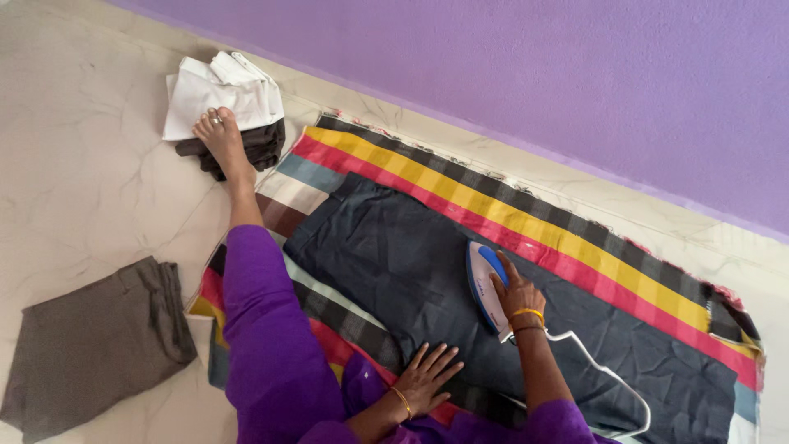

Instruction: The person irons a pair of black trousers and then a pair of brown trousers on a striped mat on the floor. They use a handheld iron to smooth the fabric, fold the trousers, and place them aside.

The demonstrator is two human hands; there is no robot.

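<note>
Dark cloth (394,255) on striped blanket (526,226), right hand (516,294) gripping iron (486,288), left hand (427,378) spread flat.

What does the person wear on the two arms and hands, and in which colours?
Both arms have short purple sleeves that end above the elbows, leaving the forearms bare. The left hand has a thin gold bangle at the wrist. The right hand has a yellow-gold bangle and a thinner dark band beside it at the wrist. No gloves; any finger rings are too small to tell.
</note>
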